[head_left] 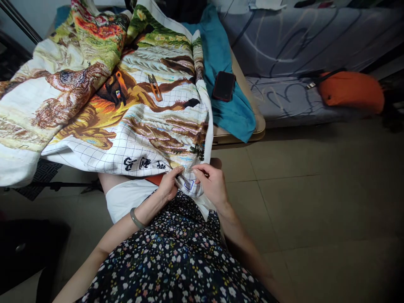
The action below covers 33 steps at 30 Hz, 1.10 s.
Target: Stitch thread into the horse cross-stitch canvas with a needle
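Note:
A large cross-stitch cloth (135, 147) with an animal picture, a blue grid and several dark stitched characters drapes from the table to my lap. My left hand (169, 184) grips its lower corner, thumb on top and fingers underneath. Close beside it, my right hand (213, 181) pinches thumb and forefinger together at the cloth's surface; whatever lies between the fingertips is too small to make out. Orange-handled thread snips (155, 88) rest on the stitched picture, above both hands.
A dark phone (224, 86) lies on a teal cloth (235, 115) over the table's corner. Behind stands a grey patterned sofa (274, 101) with an orange bag (352, 90) on it. Tiled floor (296, 198) spreads to the right. A dark stand leg (59, 185) is at left.

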Tool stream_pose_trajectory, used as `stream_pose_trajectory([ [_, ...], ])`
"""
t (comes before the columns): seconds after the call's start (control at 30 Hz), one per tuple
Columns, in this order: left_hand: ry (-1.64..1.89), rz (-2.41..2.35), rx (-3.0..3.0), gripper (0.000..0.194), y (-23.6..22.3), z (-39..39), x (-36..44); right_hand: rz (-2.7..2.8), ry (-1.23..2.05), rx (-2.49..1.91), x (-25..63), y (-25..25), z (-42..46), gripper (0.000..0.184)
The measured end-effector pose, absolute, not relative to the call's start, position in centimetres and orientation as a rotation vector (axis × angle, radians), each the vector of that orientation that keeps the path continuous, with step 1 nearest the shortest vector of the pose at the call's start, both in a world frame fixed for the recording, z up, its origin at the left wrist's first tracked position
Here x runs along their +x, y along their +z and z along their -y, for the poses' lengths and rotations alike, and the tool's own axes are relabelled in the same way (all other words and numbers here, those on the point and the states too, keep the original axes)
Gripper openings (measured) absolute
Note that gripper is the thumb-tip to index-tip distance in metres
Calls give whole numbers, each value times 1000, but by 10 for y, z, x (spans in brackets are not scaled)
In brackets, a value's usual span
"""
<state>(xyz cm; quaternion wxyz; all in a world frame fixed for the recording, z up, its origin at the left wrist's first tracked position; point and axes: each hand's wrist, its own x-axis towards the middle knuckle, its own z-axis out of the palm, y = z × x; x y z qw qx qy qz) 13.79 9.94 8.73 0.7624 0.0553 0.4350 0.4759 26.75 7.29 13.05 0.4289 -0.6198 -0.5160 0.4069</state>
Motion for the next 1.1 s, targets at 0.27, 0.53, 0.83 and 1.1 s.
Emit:
stream_pose_trajectory([
  [0.27,1048,-941,92,28,84,-99,137,1334,1014,-1551,257,111,-76,25],
  [0.53,1051,-946,74,27,87,-100,138,1380,967,-1544,259,110,-79,24],
  [0.83,1059,-974,93,23,87,-99,139,1335,830,-1675,244,111,-78,19],
  [1.1,1098,-1058,106,25,83,-101,143,1136,994,-1618,236,96,-73,19],
])
